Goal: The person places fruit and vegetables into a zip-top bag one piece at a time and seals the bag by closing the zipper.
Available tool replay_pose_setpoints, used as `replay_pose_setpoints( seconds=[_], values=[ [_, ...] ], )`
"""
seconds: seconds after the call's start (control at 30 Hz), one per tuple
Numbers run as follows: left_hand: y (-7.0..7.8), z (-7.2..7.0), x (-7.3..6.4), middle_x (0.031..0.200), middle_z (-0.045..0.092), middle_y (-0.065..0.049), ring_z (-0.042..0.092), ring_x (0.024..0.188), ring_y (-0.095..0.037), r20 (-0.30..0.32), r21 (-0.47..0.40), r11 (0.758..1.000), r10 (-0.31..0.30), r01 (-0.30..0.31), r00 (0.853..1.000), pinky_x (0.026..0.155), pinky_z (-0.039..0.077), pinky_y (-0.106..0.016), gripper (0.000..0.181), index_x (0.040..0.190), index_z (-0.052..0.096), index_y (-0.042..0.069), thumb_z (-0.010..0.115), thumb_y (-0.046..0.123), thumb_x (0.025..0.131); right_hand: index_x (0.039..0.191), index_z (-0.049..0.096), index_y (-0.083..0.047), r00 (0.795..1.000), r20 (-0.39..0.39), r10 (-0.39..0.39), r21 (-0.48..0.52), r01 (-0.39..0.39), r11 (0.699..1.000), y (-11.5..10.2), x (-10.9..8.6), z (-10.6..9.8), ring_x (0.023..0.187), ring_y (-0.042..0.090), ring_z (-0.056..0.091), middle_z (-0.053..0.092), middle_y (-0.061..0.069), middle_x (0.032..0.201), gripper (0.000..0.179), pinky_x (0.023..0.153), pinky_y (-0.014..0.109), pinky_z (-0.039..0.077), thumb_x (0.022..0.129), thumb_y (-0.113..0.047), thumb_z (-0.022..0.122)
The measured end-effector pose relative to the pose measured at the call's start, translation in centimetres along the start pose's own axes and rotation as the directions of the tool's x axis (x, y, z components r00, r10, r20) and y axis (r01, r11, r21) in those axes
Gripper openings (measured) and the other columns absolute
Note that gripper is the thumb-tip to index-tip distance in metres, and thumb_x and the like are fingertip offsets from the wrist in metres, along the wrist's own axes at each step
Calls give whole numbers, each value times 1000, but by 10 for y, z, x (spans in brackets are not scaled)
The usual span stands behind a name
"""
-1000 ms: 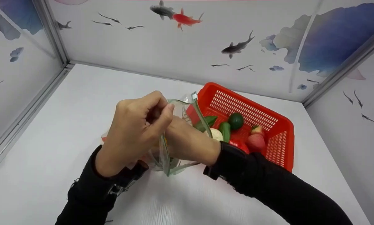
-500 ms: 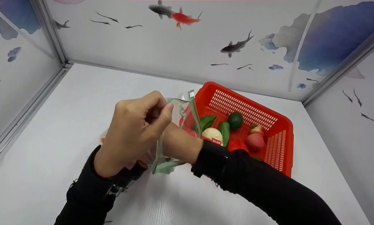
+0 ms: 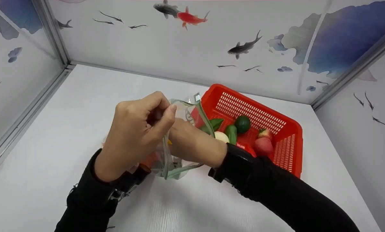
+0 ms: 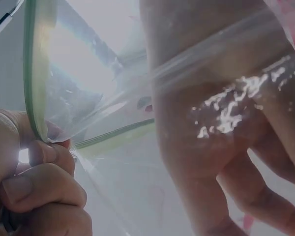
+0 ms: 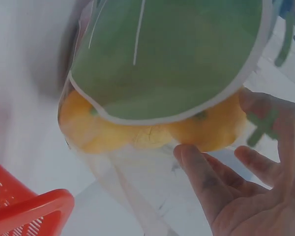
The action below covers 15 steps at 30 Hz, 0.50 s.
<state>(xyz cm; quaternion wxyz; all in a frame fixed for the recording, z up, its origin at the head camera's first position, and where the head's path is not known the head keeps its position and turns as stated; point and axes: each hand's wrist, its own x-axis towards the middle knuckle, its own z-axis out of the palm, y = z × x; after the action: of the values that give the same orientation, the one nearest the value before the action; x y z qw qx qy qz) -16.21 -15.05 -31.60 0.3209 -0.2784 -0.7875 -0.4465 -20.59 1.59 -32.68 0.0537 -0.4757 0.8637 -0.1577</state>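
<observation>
My left hand (image 3: 133,135) pinches the green-edged mouth of a clear zip bag (image 3: 172,174); in the left wrist view its curled fingers (image 4: 44,189) hold the zip strip. My right hand (image 3: 195,141) reaches inside the bag through the mouth. Through the plastic in the right wrist view, the fingers (image 5: 206,184) are loosely extended beside a round orange-yellow fruit (image 5: 219,128), thumb and fingertips at its surface. Another orange-yellow fruit (image 5: 91,128) lies further left in the bag. A large green print (image 5: 172,59) covers part of the contents.
A red plastic basket (image 3: 294,151) stands right of the bag, under the right forearm. Inside are a dark green round fruit (image 3: 242,124), a green cucumber-like piece (image 3: 231,133), a pinkish-red fruit (image 3: 263,145) and others. Printed panels wall the white table (image 3: 108,87).
My right hand pushed deeper into the bag half a second ago, and now sits drawn back toward the mouth. The left hand keeps its pinch, shifting slightly left.
</observation>
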Motion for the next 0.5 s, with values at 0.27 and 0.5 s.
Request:
replay_pose_setpoints(
  seconds=[0.27,0.5],
  values=[
    [0,0,-1,68,59,4,51,57,-6,29,-8,1000,-27,27,999,53,45,-18,18,85,67,10,63,13,103,141,54,-3,1000,-7,26,80,-25,997,7,-11,-1,114,24,58,62,11,125,43,100,35,56,102,-12,71],
    [0,0,-1,67,59,4,50,56,-6,30,-9,1000,-23,23,999,52,44,-18,19,84,67,10,64,14,103,144,49,-4,998,-43,-50,19,51,999,6,-17,-3,112,24,59,62,11,124,50,96,32,57,100,-10,73]
  ],
)
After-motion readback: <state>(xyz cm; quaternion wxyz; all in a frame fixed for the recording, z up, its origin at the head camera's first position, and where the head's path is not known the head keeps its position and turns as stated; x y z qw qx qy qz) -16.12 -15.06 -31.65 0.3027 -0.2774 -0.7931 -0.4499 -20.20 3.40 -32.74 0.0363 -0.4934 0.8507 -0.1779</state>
